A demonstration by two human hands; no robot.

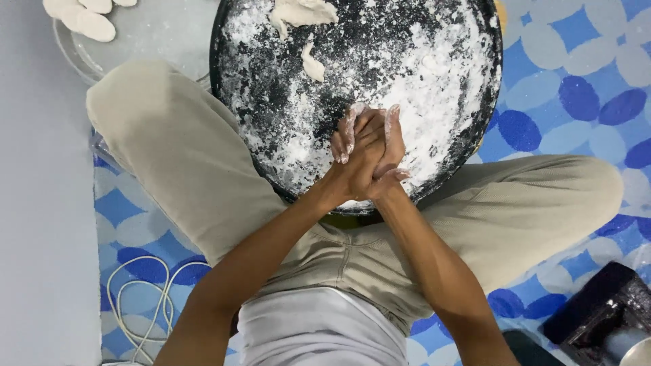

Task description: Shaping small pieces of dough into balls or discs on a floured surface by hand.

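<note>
While the two palms are pressed flat together, the left hand and the right hand are closed against each other over the near edge of the round black tray. Whether a piece of dough sits between them cannot be told; nothing shows past the floured fingers. By the posture, the step in hand appears to be rolling or shaping a portion between the palms.

The tray is dusted with white flour. A dough lump lies at its far edge, and a smaller dough scrap lies just short of it, both well apart from the hands. Shaped dough pieces rest on a clear plate to the far left, beyond the person's bent knee.

In my judgement, the next move calls for parting the palms over the tray, so that anything held drops onto flour.

A patterned blue mat lies underneath; a white cord lies coiled near left.
</note>
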